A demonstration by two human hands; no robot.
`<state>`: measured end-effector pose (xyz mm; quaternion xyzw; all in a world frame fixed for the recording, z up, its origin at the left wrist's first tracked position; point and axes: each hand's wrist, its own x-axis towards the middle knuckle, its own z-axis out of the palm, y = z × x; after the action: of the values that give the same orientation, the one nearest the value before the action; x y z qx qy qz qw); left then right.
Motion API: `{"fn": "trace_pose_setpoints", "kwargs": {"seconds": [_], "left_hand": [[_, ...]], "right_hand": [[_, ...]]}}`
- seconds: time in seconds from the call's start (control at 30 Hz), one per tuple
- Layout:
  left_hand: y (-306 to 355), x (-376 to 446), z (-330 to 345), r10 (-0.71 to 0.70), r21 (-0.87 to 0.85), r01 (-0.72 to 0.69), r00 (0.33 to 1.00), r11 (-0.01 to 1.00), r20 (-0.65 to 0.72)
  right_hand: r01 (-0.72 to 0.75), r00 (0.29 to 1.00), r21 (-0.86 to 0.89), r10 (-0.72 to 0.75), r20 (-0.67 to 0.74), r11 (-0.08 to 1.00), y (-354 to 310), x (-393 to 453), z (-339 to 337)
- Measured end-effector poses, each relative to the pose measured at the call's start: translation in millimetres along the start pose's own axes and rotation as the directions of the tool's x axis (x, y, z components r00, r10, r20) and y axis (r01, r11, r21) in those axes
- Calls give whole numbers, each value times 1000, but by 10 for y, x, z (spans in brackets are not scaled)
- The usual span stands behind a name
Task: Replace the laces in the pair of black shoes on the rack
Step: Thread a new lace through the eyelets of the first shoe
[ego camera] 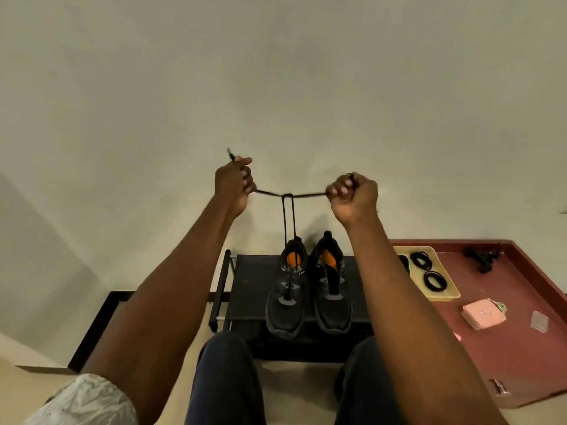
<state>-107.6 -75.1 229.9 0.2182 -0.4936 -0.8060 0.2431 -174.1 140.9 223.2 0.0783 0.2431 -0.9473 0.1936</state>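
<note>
Between the two fists, a thin black cord lace (288,216) ran taut, dropping to the left black mesh shoe (287,289) on the dark rack (251,271). Left hand (233,179) and right hand (352,193) each clenched an end. It looked limp, light, probably slippery; best gripped near the stiff tips.

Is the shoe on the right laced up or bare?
Bare, as far as it shows: the right shoe has an exposed tongue with no lace across it, while the left shoe has a lace running up to both hands.
</note>
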Motion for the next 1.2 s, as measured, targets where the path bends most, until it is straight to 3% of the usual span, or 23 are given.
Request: {"fn": "trace_pose_setpoints", "kwargs": {"seconds": [0.03, 0.07, 0.13, 0.17, 0.23, 0.3, 0.37, 0.4, 0.47, 0.5, 0.53, 0.57, 0.63, 0.67, 0.73, 0.83, 0.9, 0.97, 1.0, 1.03, 1.07, 1.13, 1.2], "left_hand": [[-23, 38, -85, 108, 313, -116, 993, 943, 43], [-56, 73, -167, 203, 602, -257, 966, 756, 157], [-151, 98, -288, 89, 852, -483, 876, 204, 475], [-216, 102, -335, -61, 839, -539, 842, -71, 536], [-329, 100, -400, -239, 656, -548, 830, -519, 504], [-425, 104, -442, -225, 549, -474, 859, -689, 459], [-522, 128, -473, -152, 739, -364, 928, -567, 341], [-554, 129, -470, -150, 882, -290, 956, -371, 251], [-652, 112, -447, -195, 967, -58, 975, 250, 108], [-706, 94, -420, -209, 830, 63, 976, 555, 66], [-752, 55, -384, -219, 630, 156, 975, 761, 23], [-816, 30, -350, -244, 434, 216, 970, 874, 8], [-994, 11, -327, -269, 88, 263, 961, 961, 67], [-1109, 17, -318, -265, -65, 273, 958, 960, 113], [-1325, 37, -295, -248, -338, 295, 953, 894, 177], [-1553, 111, -317, -237, -498, 276, 961, 822, 142], [-1621, 201, -399, -236, -382, 253, 968, 889, 91], [-1635, 309, -553, -195, -6, 195, 981, 981, 18], [-1665, 379, -650, -127, 295, 121, 992, 948, 4], [-1687, 445, -750, -43, 594, 10, 998, 804, 42], [-1724, 498, -841, 3, 806, -108, 991, 582, 131], [-1786, 529, -952, -135, 948, -276, 945, 159, 298], [-1875, 566, -1013, -349, 892, -420, 871, -166, 345]], "right_hand": [[66, 998, -227, -68, 0, 972, -24, 24, -62], [151, 986, -493, -164, 17, 857, -44, 48, -124], [307, 926, -910, -309, 218, 279, -86, 111, -222], [330, 912, -940, -231, 340, -83, -78, 142, -268], [273, 942, -698, 37, 334, -662, -27, 208, -370], [205, 959, -390, 104, 265, -898, 28, 242, -522], [128, 965, -455, 4, 263, -881, 34, 272, -661], [93, 968, -598, -67, 241, -796, 25, 297, -715], [44, 976, -883, -167, 137, -466, 48, 318, -762], [-1, 980, -976, -193, 42, -217, 94, 328, -784], [-58, 979, -996, -194, -70, 69, 182, 330, -811], [-108, 970, -937, -173, -173, 332, 287, 325, -844], [-154, 956, -660, -57, -287, 736, 466, 333, -930], [-158, 957, -462, 21, -289, 873, 551, 359, -987], [-166, 967, -51, 153, -202, 985, 686, 408, -1058], [-125, 982, 234, 153, -107, 964, 802, 470, -1132], [-92, 989, 34, 96, -112, 995, 784, 557, -1213], [-62, 993, -337, 25, -112, 940, 692, 674, -1341], [-15, 997, -586, -31, -69, 810, 643, 747, -1430], [58, 997, -831, -74, 20, 553, 597, 823, -1516], [137, 990, -973, -53, 130, 188, 563, 878, -1592], [257, 964, -833, 184, 190, -489, 552, 950, -1738], [333, 938, -510, 332, 97, -793, 602, 974, -1859]]}}
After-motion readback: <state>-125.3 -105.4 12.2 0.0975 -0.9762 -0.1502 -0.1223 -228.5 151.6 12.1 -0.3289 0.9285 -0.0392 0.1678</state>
